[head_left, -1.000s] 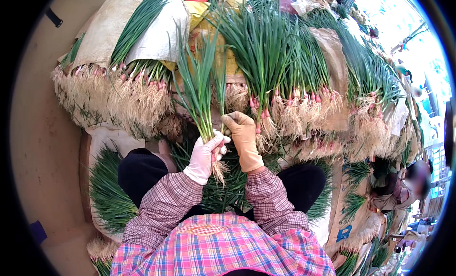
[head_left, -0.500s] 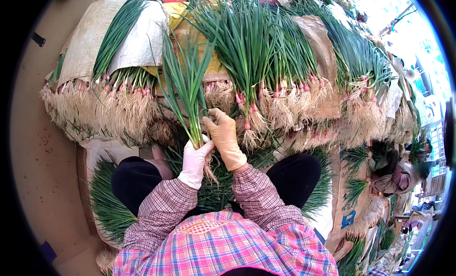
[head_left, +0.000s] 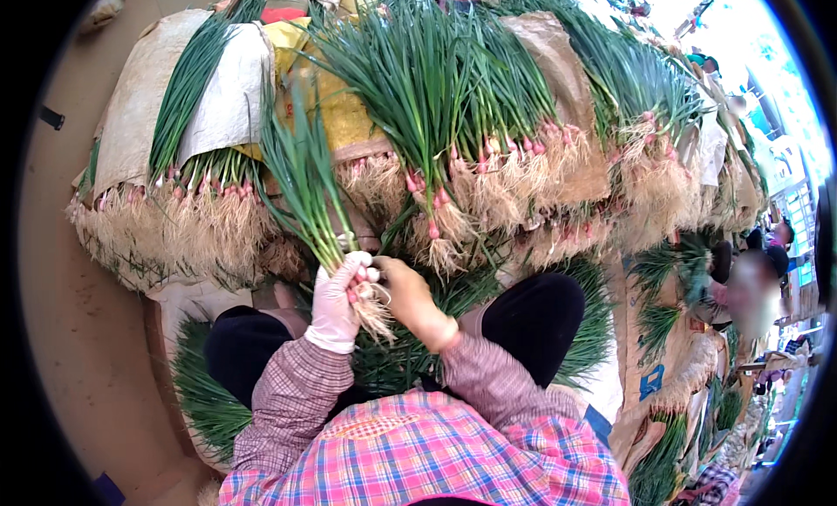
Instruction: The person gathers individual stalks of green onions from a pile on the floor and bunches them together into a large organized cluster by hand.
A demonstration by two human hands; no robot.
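My left hand point(head_left: 337, 301), in a white glove, is closed around a bunch of spring onions point(head_left: 301, 170). Their long green leaves point up and away to the left. Small white and pinkish bulbs point(head_left: 363, 285) show beside the gloved fingers, with pale stringy roots hanging below. Right against these bulbs is my right hand point(head_left: 411, 304), in a tan-orange glove, its fingers curled in. Motion blurs it slightly, and whatever is between its fingertips is hidden. Both hands are above my lap, between my bent knees.
A long heap of spring onions point(head_left: 427, 96) lies ahead, roots toward me, partly under sacking point(head_left: 153, 96) and a yellow sack point(head_left: 336, 114). More green leaves point(head_left: 205, 388) lie by my left knee and between my legs. People point(head_left: 754, 288) are at the far right beside further bunches.
The bunch has tilted further left and its bulbs now show by my left hand. My right hand has moved down from the stems to the bulbs. The whole view has shifted slightly.
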